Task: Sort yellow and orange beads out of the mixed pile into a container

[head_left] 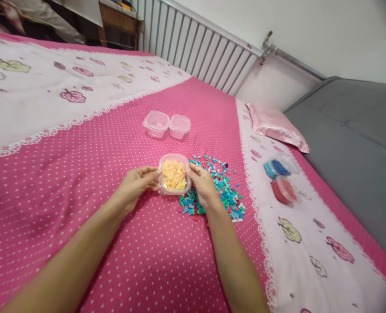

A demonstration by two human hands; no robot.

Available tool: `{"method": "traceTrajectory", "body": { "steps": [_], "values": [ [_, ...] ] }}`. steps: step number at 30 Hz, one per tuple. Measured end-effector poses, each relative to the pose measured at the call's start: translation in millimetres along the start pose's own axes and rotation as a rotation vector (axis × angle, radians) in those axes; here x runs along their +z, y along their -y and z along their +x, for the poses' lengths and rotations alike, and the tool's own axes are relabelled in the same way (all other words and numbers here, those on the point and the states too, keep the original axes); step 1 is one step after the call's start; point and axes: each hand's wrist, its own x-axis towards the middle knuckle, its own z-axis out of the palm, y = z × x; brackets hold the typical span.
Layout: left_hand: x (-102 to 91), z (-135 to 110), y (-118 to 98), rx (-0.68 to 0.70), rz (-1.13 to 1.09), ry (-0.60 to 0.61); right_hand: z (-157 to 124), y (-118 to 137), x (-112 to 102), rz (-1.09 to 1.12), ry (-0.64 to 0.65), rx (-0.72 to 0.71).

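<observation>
Between my two hands is a clear plastic container [174, 175] with small yellow and orange pieces inside. My left hand [134, 184] grips its left rim, thumb on top and fingers beneath. At the opposite side my right hand [203, 182] pinches the rim in the same way. Under and beyond my right hand lies a loose pile of small plastic building pieces [227, 191], mostly teal, green and blue, with some red and white ones. Part of the pile is hidden by that hand and forearm.
Two clear plastic containers [156, 124] stand side by side farther back on the pink dotted bedspread [114, 130]. To the right sit a container of blue pieces [276, 168] and one of red pieces [282, 190]. A pink pillow [277, 126] rests near the grey headboard [352, 130].
</observation>
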Motion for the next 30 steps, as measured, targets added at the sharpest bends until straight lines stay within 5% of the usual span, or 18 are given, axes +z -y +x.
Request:
{"method": "traceTrajectory", "body": {
  "steps": [8,15,20,30],
  "values": [
    [-15.1,-1,-4,-0.051,0.114,0.252,-11,14,3,0.139,0.147,0.126],
    [-18.2,-3,-9,0.012,0.223,0.129,-18,17,8,0.096,0.284,0.228],
    [-12.3,-7,-7,-0.075,0.131,0.206,-24,16,18,-0.067,0.275,0.062],
    [-13.0,-8,-5,-0.011,0.104,0.287,-26,16,21,-0.217,0.261,-0.195]
  ]
}}
